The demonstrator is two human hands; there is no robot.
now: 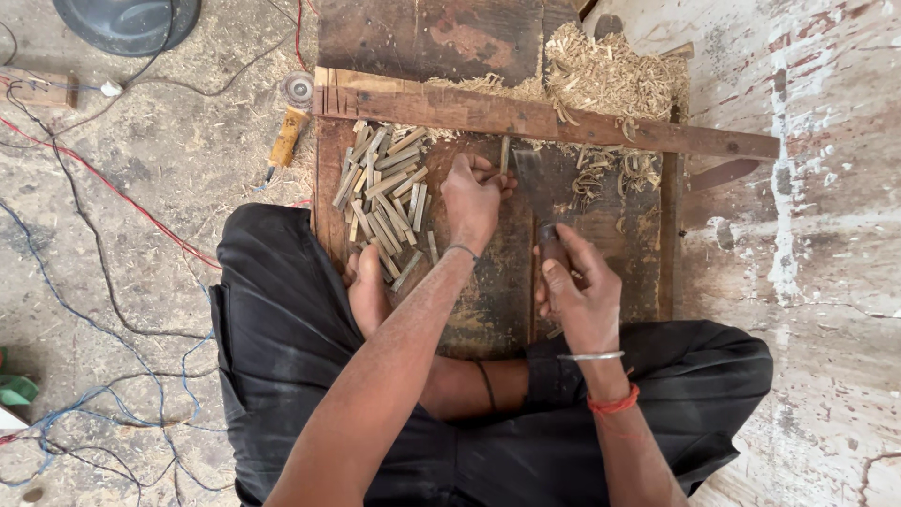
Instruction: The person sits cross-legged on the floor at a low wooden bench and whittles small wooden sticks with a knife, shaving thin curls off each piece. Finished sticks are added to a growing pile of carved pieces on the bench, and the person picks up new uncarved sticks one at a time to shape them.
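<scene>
Steadying a thin pale wooden stick (504, 155) upright with closed left hand (472, 199); right hand (574, 282) gripping broad dark steel cleaver (538, 183), blade beside stick; cut slats (383, 192) piled at nine o'clock.

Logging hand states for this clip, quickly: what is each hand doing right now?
Left hand: closed, pinching a small wooden stick upright on the board.
Right hand: closed around the handle of a broad blade.

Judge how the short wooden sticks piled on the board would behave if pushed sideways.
The short wooden sticks look thin, so probably light and easily scattered. Their flat, split faces suggest sliding rather than rolling. They lie loosely criss-crossed on the wooden board, so a push would likely jumble the pile.
</scene>
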